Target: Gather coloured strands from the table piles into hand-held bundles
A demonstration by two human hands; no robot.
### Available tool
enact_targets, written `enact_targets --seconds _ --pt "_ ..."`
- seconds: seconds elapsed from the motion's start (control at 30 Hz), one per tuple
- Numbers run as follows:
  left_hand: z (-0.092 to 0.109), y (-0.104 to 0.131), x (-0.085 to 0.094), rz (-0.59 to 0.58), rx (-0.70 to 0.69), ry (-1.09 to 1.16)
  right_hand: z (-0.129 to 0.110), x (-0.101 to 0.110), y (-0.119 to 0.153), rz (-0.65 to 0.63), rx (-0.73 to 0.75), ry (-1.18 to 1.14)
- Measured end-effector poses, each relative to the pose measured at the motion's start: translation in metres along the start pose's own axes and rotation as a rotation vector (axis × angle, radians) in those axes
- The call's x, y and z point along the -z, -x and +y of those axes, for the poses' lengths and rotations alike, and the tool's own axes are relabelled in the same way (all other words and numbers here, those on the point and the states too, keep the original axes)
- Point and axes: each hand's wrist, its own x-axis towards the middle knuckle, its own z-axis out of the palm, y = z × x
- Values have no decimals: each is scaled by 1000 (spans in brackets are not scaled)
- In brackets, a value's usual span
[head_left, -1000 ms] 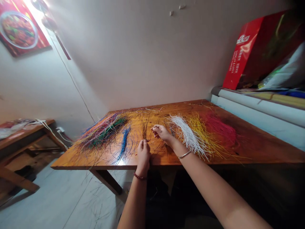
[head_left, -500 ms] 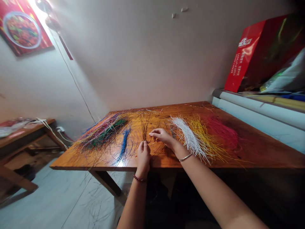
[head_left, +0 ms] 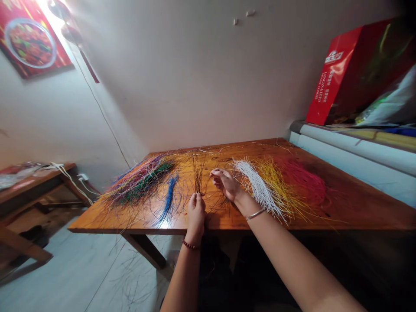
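Dark strand bundle [head_left: 197, 175] is on the near-middle part of the wooden table [head_left: 364, 208], left of the white pile [head_left: 260, 186], my landmark here. Left hand [head_left: 196, 210] has its lower end: thumb and fingers together, clamped on the strands, free ends pointing away from the person and fanning out a bit. Change: right hand [head_left: 227, 184] has backed off the bundle toward the white pile, and its fingers have loosened. Now they're part curled, with some gaps showing; can't tell if thumb and index tips meet, or if a thin strand is pinched there. Upshot: bundle looks to be held by the left hand alone, with the right just beside it, apart from the gripped end. My read: the left grip is what keeps the strands gathered; if it slackened they'd probably splay. Rest, all relative to the white pile: yellow pile [head_left: 276, 182] directly right, edges mixing; pink-red pile [head_left: 305, 180] further right, past the yellow. Blue bundle [head_left: 169, 195] well to the left, beyond the dark one; green strands [head_left: 149, 180] further left again, mixed with other colours. Loose thin strands lie between the blue and dark bundles.
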Motion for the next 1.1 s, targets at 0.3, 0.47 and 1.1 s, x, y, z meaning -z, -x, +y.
enact_targets --seconds 0.3,0.47,1.1 --pt "-9 -5 -4 84 -291 -352 24 -13 3 -224 175 536" --pt "-8 -4 -6 76 -346 -429 29 -9 1 -195 171 536" --pt "-1 3 -10 79 -316 -306 26 -10 2 -233 113 428"
